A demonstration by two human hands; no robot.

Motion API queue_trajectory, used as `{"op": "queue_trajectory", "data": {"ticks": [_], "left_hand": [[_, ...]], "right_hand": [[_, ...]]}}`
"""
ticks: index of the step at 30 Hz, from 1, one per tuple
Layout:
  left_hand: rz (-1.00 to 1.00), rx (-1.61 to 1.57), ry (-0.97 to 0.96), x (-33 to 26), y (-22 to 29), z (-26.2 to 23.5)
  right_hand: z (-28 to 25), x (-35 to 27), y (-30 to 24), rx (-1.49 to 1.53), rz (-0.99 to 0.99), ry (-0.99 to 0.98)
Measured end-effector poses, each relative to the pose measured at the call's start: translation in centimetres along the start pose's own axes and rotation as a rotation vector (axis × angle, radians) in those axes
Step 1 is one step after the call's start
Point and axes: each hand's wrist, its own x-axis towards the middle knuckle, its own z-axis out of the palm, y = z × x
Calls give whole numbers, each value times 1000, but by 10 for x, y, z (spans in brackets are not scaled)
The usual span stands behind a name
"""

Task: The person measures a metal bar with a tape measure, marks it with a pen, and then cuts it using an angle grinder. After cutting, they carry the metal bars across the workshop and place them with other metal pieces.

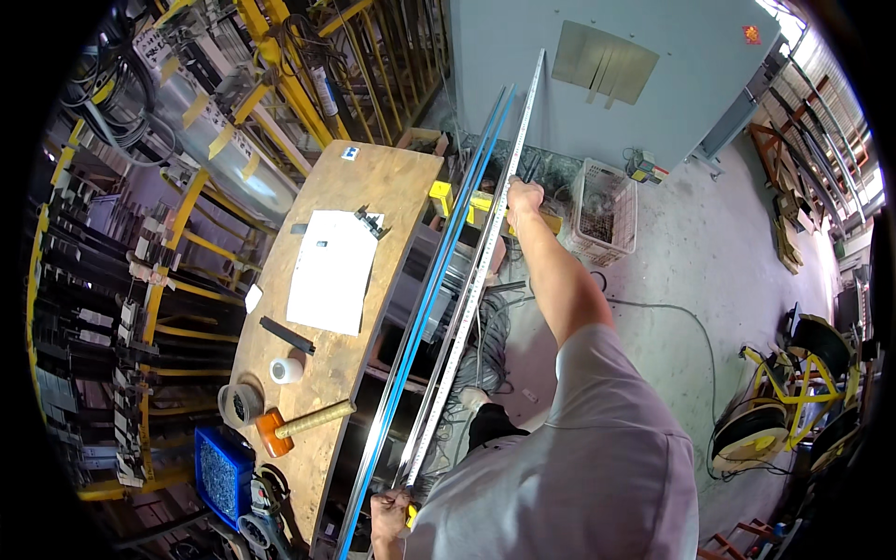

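The person's right hand (525,198) grasps the far stretch of a long, narrow white strip with fine dark markings (481,271), fingers wrapped over its right edge. The left hand (387,515) is at the near end, fingers curled around a small yellow object (411,515) that is mostly hidden. The white strip runs straight from near to far, just right of the long, slender blue-faced bars (437,285) and roughly parallel to them. All of these lie to the right of the brown wooden desk (327,182), passing beside blocky yellow supports (441,194) at the far side.

As far as can be judged, the work is partway along: the white strip is fully laid out alongside the blue-faced bars, with a hand at each stretch, which suggests that a length is being checked. What seems left is finishing that check and letting go. No marking or cutting tool is in either hand, and no fresh mark or cut can be made out on the bars.

On the desk, a large white paper sheet (329,280) and an orange-headed mallet with a pale handle (274,433) lie to the left, untouched.
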Motion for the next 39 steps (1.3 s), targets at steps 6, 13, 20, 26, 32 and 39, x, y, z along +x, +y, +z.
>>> {"op": "queue_trajectory", "data": {"ticks": [6, 13, 20, 26, 32, 39], "left_hand": [[-57, 43, 27, 16, 15, 5], [-94, 55, 70, 21, 26, 7], [-79, -43, 58, 19, 11, -2], [-134, -27, 33, 27, 0, -16], [-83, -6, -21, 35, -10, -22], [-13, -48, -42, 49, -25, -27]], "right_hand": [[9, 36, 15, -20, -29, 15], [19, 50, 28, -39, 15, -47], [25, 60, 50, -169, -43, -4], [14, 52, 42, -213, -94, 25], [16, 13, 29, -262, -108, 105], [-92, -102, 135, -529, -115, -132]]}}
